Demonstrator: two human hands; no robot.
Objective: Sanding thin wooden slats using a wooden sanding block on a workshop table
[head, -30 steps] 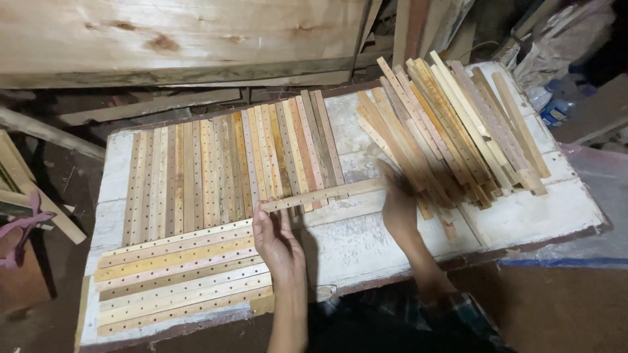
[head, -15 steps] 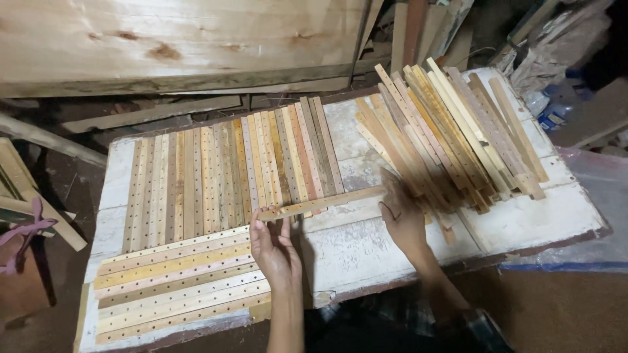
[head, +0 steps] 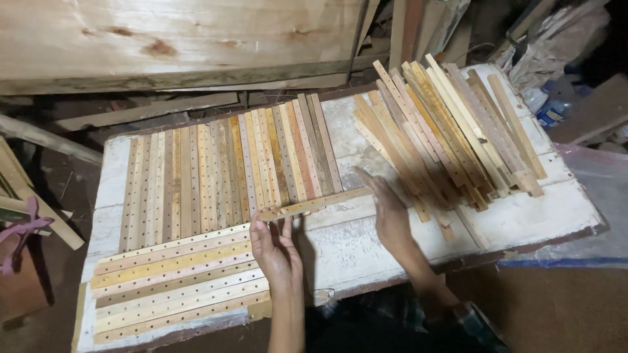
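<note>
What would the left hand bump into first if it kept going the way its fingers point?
The left hand already touches the single drilled slat; just past it comes the row of upright slats.

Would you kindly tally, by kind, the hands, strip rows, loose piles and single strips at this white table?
Hands: 2, left hand, right hand
Neat strip rows: 2, upright row, crosswise row
Loose pile: 1
Single strip between hands: 1
Total: 6
</note>
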